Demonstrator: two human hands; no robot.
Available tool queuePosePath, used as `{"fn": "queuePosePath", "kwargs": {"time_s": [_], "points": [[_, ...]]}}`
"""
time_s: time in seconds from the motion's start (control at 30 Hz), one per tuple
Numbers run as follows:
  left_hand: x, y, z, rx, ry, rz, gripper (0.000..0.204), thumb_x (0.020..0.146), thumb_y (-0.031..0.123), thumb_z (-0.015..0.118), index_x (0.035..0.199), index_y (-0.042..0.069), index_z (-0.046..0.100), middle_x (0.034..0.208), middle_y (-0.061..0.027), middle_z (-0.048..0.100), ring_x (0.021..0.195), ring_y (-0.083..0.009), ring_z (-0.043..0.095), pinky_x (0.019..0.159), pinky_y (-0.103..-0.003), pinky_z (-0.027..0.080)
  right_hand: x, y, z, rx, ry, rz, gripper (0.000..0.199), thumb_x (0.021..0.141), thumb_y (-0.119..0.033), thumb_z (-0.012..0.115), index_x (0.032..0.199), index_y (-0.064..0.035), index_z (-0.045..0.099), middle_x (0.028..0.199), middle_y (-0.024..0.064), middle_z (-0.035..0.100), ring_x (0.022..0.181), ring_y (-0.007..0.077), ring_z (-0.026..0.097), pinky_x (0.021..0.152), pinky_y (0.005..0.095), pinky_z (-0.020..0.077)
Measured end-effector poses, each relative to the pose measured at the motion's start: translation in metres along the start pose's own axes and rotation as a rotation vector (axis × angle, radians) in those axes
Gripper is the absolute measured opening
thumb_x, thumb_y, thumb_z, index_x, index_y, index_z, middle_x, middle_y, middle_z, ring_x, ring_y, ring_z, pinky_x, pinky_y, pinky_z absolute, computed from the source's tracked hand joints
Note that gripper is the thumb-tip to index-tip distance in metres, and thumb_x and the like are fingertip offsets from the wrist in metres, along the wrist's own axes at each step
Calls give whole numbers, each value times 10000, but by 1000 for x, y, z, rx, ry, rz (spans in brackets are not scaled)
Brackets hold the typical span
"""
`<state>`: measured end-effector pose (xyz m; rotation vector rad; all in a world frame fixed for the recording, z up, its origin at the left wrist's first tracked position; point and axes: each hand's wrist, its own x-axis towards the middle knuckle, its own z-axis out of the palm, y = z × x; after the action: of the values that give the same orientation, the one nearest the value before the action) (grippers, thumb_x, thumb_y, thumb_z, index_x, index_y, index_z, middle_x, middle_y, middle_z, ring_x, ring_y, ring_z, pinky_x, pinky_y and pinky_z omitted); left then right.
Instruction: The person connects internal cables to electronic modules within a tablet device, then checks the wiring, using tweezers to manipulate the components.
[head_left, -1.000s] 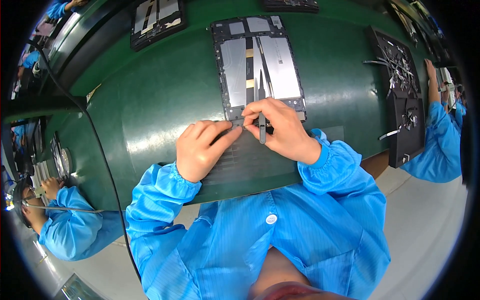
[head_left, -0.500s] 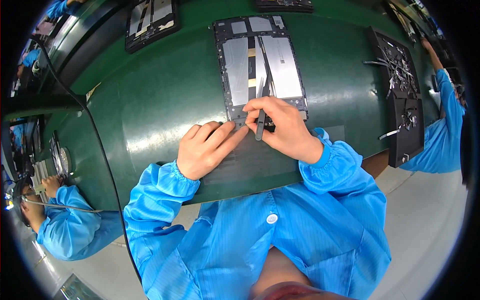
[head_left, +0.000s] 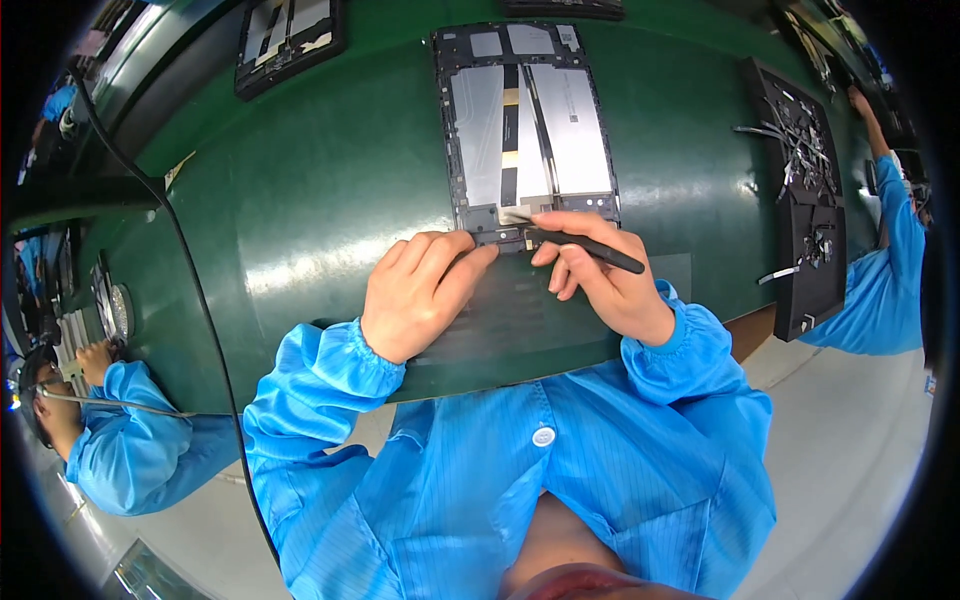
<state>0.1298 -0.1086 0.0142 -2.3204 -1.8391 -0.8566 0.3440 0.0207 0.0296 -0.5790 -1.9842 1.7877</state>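
On the green bench mat, straight ahead of the person, lies an opened tablet with its back off, two silver battery cells showing side by side inside the dark frame. The right hand is closed around a slim black tool, pinched between thumb and forefinger, with the tip pressed into the lower edge of the tablet near a small pale ribbon or tab. The left hand grips nothing; its fingers are stretched flat and close together, fingertips bearing on the same lower edge just beside the tool tip, steadying the frame. The step in hand looks like working a connector or strip loose at the bottom of the tablet. The next move probably calls for a gentle, level push with the tool while the left hand keeps the frame from sliding. Compared with a second ago, the tool lies flatter and points leftward instead of standing nearly upright, and the left fingers have crept closer to the tip. A black tray of parts sits well apart on the right.
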Motion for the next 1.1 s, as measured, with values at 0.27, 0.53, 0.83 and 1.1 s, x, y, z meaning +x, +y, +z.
{"fn": "queuePosePath", "kwargs": {"time_s": [0.27,0.53,0.83,1.1], "points": [[-4,-3,1,-6,-17,-2,464,664,99,693,1128,93,696,1048,-37,621,867,-202,616,713,-333,512,5,6,12,-78,-18,-57,260,1012,-66,541,1240,7,643,876,92,712,755,120,679,649,246,561],[1,-7,-2,-36,8,-6,371,703,23,786,1060,98,716,981,-49,653,808,-235,633,659,-346,529,-1,3,1,-61,148,80,229,971,-41,578,1165,-8,695,909,82,708,737,94,641,664,231,533],[-2,-19,-17,-41,-37,70,438,653,50,749,1086,111,738,1063,-30,697,864,-206,666,681,-322,525,1,-2,2,-23,141,44,237,948,-10,582,1157,7,694,1059,126,706,838,163,699,689,257,556],[1,-23,-18,-93,-28,61,403,649,50,755,1050,94,741,1058,-35,715,856,-198,678,674,-318,527,18,0,15,-216,-29,-160,241,941,-10,620,1172,22,682,1109,140,715,865,205,726,775,298,596]]}}
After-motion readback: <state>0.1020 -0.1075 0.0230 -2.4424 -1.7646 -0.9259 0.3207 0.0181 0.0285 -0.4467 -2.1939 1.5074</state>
